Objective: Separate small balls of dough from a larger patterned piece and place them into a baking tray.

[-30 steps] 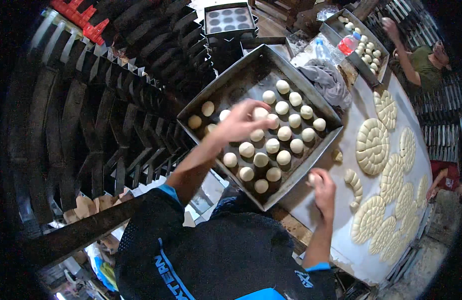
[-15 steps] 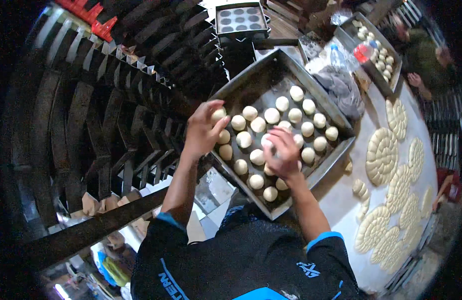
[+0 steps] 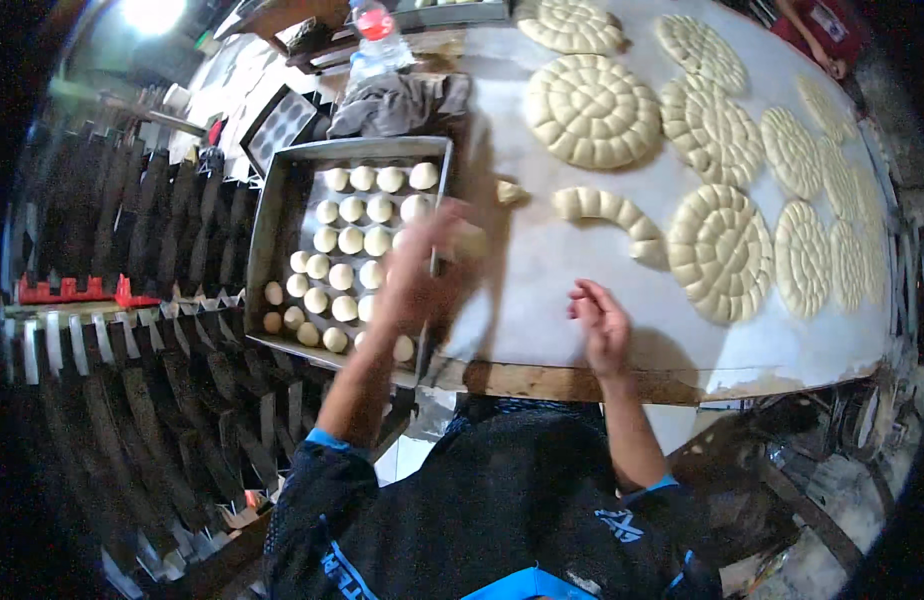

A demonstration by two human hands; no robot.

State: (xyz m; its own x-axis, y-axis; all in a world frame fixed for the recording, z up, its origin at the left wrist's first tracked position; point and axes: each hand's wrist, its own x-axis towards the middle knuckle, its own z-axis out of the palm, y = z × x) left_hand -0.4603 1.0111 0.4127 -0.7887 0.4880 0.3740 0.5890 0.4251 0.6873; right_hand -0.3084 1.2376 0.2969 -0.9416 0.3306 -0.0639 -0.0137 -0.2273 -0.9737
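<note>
My left hand (image 3: 422,268) is blurred over the right rim of a deep metal tray (image 3: 264,245). A pale dough ball (image 3: 469,242), smeared by the motion, shows between its fingers. Rows of round dough balls (image 3: 350,240) sit in the tray, some hidden behind my left hand and forearm. My right hand (image 3: 602,325) hovers above the pale tabletop (image 3: 527,310), holding nothing, its fingers loosely bent and apart. Beyond it lies a short curved strip of segmented dough (image 3: 607,212). To the right of that strip is a spiral dough round (image 3: 720,255).
Several more segmented dough rounds (image 3: 594,110) cover the table's far and right parts. A small dough scrap (image 3: 510,191) lies near the tray. Behind the tray are a grey cloth (image 3: 397,103) and a plastic bottle (image 3: 374,22). Another person's arm (image 3: 817,45) shows at the far right.
My view has turned right toward the table. Both hands have left the dough balls inside the tray; the left is at its right rim, the right over the tabletop.
</note>
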